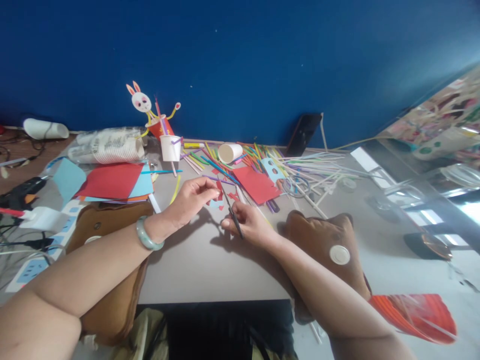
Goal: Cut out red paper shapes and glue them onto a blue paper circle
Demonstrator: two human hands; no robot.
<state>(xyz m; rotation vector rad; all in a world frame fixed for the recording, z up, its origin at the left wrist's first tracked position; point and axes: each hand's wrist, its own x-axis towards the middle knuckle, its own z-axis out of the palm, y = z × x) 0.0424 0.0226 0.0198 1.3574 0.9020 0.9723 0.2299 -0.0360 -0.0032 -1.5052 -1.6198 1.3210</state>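
Observation:
My left hand (195, 200), with a pale green bangle (147, 235) on its wrist, is closed in a pinch on a small piece of red paper (219, 188). Opposite it, my right hand (249, 222) grips a slim dark tool (235, 220) with a long, thin tip. That tip points up and away, beside the red piece; whether they touch I cannot tell. The tool's exact kind is unclear. Red and light blue paper scraps (216, 204) lie beneath my fingers. Just beyond my right hand rests a larger red sheet (257, 184).
A rabbit figure in a red cup (159, 127) stands behind a white paper cup (171, 148). Coloured sticks (258, 155) and a tipped cup (230, 153) lie along the wall. Brown cushions (326, 245) flank my arms. A power strip (33, 267) sits left; a phone (303, 134) leans behind.

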